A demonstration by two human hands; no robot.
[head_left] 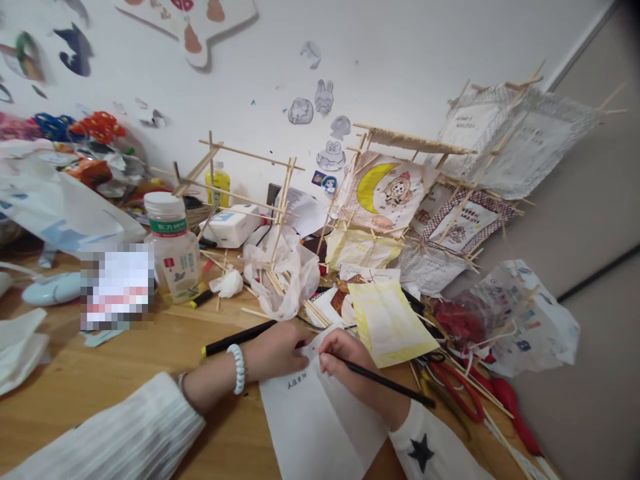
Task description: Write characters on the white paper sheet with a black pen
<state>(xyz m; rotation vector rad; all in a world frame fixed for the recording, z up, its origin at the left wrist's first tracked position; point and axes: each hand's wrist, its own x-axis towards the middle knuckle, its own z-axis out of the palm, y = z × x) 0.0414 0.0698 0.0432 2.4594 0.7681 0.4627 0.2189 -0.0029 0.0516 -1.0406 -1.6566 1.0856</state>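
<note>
A sheet of white paper (310, 427) with a few handwritten dark characters near its top lies at the table's front, creased along its length. My left hand (280, 350), with a pale coiled band on the wrist, presses on the paper's upper left edge, its fingers curled and the tips partly hidden. A slim black pen (390, 383) is pinched in my right hand (353, 373), its tip close to the paper beside my left thumb. Above my left wrist lies a thick black marker (240, 338). Past my right hand is a yellow-patterned paper piece (393, 320).
Lanterns of sticks and decorated paper (390, 190) stand at the back right, beside a bare stick frame (250, 193). A white-capped jar (173, 260) stands to the left. Red-handled scissors (463, 393) and a plastic bag (530, 320) lie at right. The wooden table (100, 387) shows at left.
</note>
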